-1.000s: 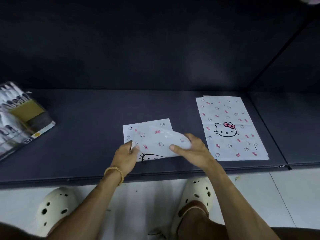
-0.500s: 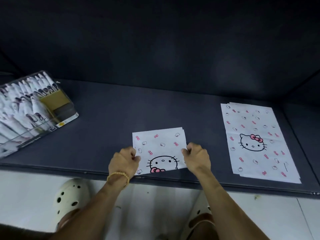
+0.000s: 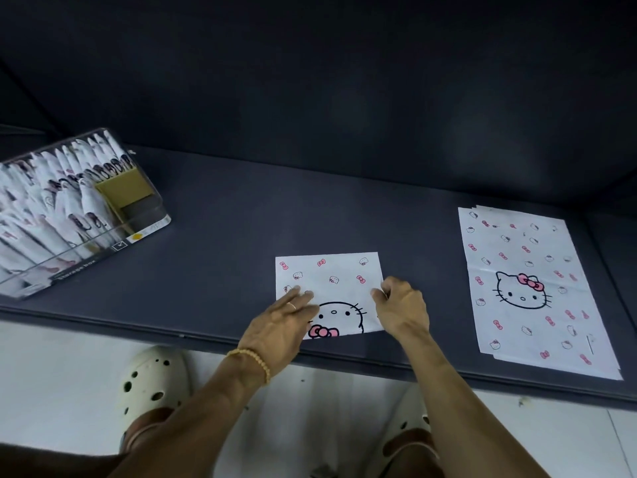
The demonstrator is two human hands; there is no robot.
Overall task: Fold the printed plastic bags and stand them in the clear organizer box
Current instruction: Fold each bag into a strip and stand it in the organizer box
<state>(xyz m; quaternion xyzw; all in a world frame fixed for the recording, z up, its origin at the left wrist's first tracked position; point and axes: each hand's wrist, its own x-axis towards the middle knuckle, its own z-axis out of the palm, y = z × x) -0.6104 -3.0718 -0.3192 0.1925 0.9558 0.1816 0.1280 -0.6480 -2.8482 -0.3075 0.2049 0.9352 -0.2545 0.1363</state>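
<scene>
Near the front edge of the dark grey shelf surface [image 3: 224,236], roughly midway along it, lies one half-folded white plastic bag printed with pink bows and a cat face [image 3: 332,281], flat and close to square, its printed face upside down toward the viewer. Left hand [image 3: 275,326] rests on the bag's near-left part with fingers straight and spread, pressing it flat. Right hand [image 3: 401,308] sits at the bag's right edge with fingers curled at that edge; it appears to pinch the edge, though the contact itself is partly hidden. Judged from this, the next fold would carry the right edge leftward across the bag, the right hand being the nearer to that edge and the left serving as the anchor. Well apart to the far left stands one clear plastic organizer box [image 3: 144,232], tilted, already holding many folded bags standing in rows; their number cannot be counted. To the right lies one stack of unfolded printed bags [image 3: 527,257], long axis running near to far; offset edges show more than one sheet, exact count not determinable. Two cream perforated clogs [image 3: 151,377] show on the pale floor below.
</scene>
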